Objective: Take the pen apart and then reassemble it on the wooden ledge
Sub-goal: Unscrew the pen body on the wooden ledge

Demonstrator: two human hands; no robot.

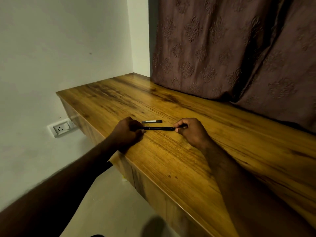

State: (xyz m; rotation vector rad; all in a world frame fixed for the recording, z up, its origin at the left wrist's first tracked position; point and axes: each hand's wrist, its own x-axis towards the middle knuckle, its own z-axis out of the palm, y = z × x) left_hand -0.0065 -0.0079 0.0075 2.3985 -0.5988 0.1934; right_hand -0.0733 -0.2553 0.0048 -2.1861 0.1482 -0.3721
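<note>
On the wooden ledge (196, 165) we grip the pen (157, 128) between left hand (127, 132) and right hand (189, 130), cap (151, 121) off, rest still joined

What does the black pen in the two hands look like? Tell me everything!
The pen is slim, black and a bit shiny, with a thin ring nearer the end that the left hand grips. The right hand pinches the other end, so both tips are hidden. The pen lies level, low over the wooden ledge. A short black piece with a pale strip, perhaps its cap, lies just behind it.
</note>
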